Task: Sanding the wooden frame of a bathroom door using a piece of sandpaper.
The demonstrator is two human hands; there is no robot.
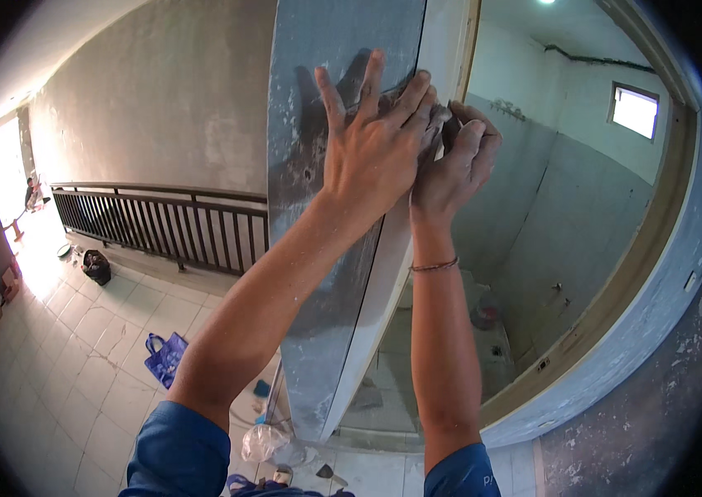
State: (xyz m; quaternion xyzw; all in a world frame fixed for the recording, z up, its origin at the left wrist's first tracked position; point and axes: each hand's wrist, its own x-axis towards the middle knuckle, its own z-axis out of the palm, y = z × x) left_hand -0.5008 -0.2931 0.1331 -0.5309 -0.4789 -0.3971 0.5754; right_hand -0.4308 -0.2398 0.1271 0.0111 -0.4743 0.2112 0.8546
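My left hand [374,147] lies with its fingers spread and stretched up against a grey wall panel [318,315] beside a doorway. My right hand [455,170] is right beside it at the panel's edge, its fingers curled and closed. Between the two hands, something pale and dusty shows in part, too hidden to name. Both hands look dusty at the fingertips. A whitish door frame [367,319] runs down along the panel's right side, and a dark smeared patch [305,178] marks the panel next to my left hand.
Through the doorway lies a tiled room with a small window [634,110]. On the left stands a dark railing [160,224]. A blue bag [165,359], a black bag [96,267] and a clear plastic bag [263,442] rest on the tiled floor. A putty knife [326,472] lies near my feet.
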